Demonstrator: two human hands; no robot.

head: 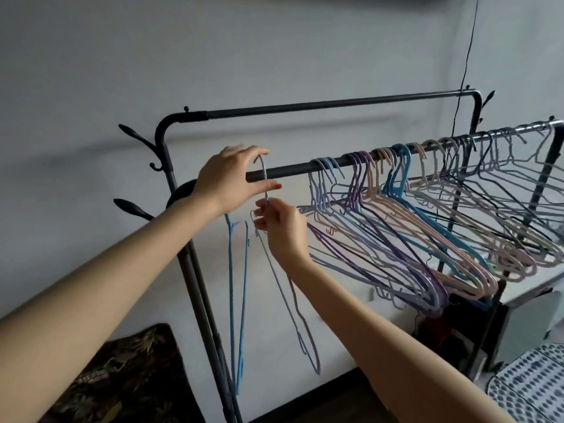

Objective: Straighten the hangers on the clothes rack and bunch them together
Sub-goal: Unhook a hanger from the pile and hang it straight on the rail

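Note:
A dark clothes rack has a lower rail (pixel 293 170) running from left up to the right. Several pastel hangers (pixel 412 227) hang along it, blue, purple, pink and grey, tilted and fanned out. At the rail's left end my left hand (pixel 232 178) pinches the hook of a blue hanger (pixel 236 300) that hangs down edge-on. Just below, my right hand (pixel 282 230) grips the neck of a lilac hanger (pixel 293 300), which dangles off the rail beside the blue one.
An upper rail (pixel 335 102) spans the rack, with leaf-shaped pegs (pixel 134 135) on the left post. A patterned cushion (pixel 122 377) lies at lower left. A dotted cloth (pixel 531 386) and a grey box (pixel 525 319) sit at lower right. A black cord (pixel 467 62) hangs by the wall.

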